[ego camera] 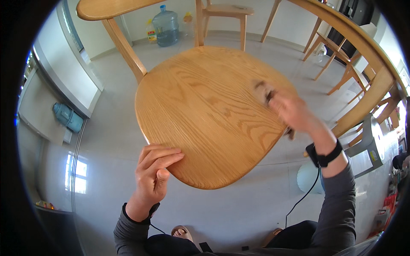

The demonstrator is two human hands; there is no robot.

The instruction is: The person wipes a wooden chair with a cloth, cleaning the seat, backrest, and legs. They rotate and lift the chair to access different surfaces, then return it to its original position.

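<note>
Before me stands a wooden chair with a broad, rounded seat (205, 118) of glossy, strongly grained wood. My left hand (153, 172) rests at the seat's near left edge, its fingers flat on top and the thumb apart from them, off the edge. Over the right side of the seat, my right hand (290, 110) is blurred by motion. It holds a crumpled pale and dark cloth (263, 91), also blurred, against or just above the wood. A brownish end of it shows below the hand, past the seat's edge.
The chair's backrest (121, 8) rises at the far side. A wooden table (362, 41) with more chairs stands at right, near a grey stool-like object (368, 144). A blue water jug (166, 27) stands by the wall. A black cable (302, 196) hangs from my right wristband.
</note>
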